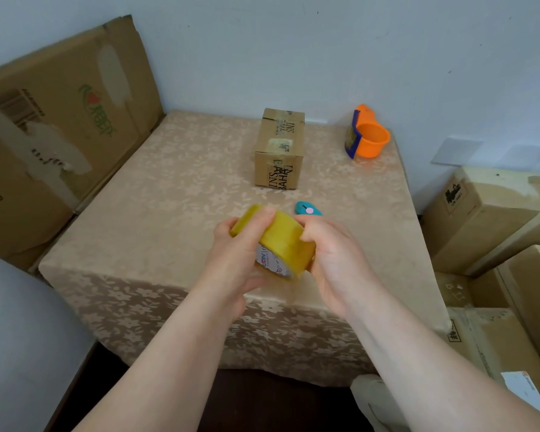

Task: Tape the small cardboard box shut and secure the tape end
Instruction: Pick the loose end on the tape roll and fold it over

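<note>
Step in hand: finding tape end. Left hand (231, 260) and right hand (331, 257) both clasp tape roll (278, 241), held near of box (279, 148). Box untouched, well apart. Cutter (307, 209) between box and roll. Next: peel end free, carry to box.

Both bare forearms reach in from the near edge and converge toward the middle. The left hand (231, 257) cups a roll of tape (278, 241) from the left, its fingers (259, 219) curled over the top. The right hand (331, 257) closes on the roll's right side, knuckles up, fingers bent inward against it. The wrists are near each other, not touching.
</note>
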Demonstrator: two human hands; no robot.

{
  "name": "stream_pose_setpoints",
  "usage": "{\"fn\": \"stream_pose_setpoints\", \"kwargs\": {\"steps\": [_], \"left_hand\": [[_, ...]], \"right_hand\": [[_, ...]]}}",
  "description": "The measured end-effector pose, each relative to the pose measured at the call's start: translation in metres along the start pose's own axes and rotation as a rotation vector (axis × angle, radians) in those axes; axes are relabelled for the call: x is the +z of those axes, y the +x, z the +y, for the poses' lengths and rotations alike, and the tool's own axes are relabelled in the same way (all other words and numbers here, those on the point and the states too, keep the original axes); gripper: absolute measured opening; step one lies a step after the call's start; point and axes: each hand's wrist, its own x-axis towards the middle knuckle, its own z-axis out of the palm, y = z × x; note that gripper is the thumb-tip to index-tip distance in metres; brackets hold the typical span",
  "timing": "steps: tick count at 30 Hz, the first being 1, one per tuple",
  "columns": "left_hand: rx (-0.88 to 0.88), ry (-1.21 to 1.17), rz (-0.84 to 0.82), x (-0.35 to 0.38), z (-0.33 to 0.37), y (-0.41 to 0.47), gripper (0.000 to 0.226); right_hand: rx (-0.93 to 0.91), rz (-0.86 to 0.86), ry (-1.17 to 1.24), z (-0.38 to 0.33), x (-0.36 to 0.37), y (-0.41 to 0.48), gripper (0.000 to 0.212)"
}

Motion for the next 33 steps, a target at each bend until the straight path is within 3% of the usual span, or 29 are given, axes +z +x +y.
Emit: {"fn": "stream_pose_setpoints", "kwargs": {"steps": [4,8,11,15,21,33], "left_hand": [[0.13,0.028,-0.071,0.001,-0.001,0.0,0.106],[0.27,0.094,-0.075,-0.003,-0.003,0.004,0.105],[0.32,0.155,0.002,-0.008,-0.003,0.007,0.104],[0.392,0.34,0.091,-0.01,-0.003,0.008,0.111],[0.438,0.48,0.139,-0.009,-0.004,0.004,0.112],[0.454,0.555,0.047,-0.012,0.002,-0.002,0.108]], "right_hand": [[0.041,-0.042,0.107,-0.003,-0.004,0.004,0.034],[0.067,-0.138,0.135,-0.009,-0.01,0.005,0.032],[-0.106,-0.02,-0.173,-0.008,-0.011,0.005,0.027],[-0.506,0.217,-0.673,-0.01,-0.014,0.002,0.048],[-0.726,0.293,-0.929,-0.006,-0.015,-0.001,0.046],[-0.614,0.161,-1.074,-0.024,-0.023,-0.008,0.046]]}}
